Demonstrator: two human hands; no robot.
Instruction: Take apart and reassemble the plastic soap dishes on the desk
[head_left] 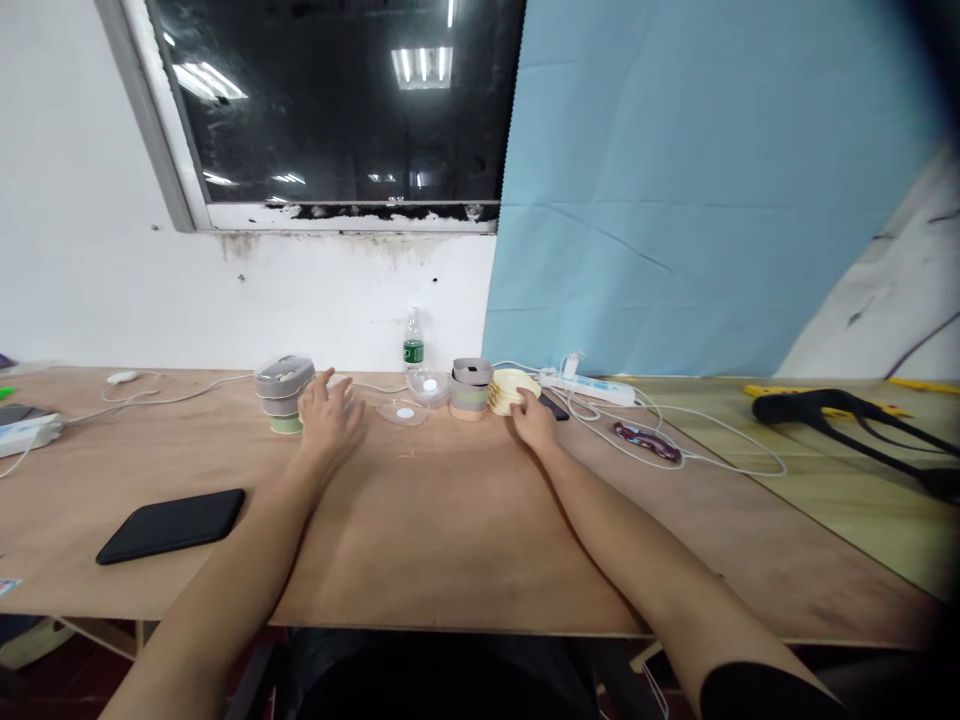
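Note:
My left hand (324, 418), slightly blurred and with its fingers spread, is beside a stack of grey and green containers (285, 388) with a clear lid. Whether it touches the stack I cannot tell. My right hand (534, 420) has its fingers and thumb at the right edge of a stack of pale yellow round dishes (504, 396). Just left of those dishes stands another stack of grey and peach containers (470, 398). Between my hands lie a flat clear lid (390, 411) with a white round label and a clear dome lid (421, 389).
A green-labelled bottle (413, 345) stands against the wall. At the right are a power strip (596, 387), loose white cables and a dark red wrapped item (646, 442). A black phone-like slab (172, 525) lies near left; a black strap-like object (840, 415) lies far right.

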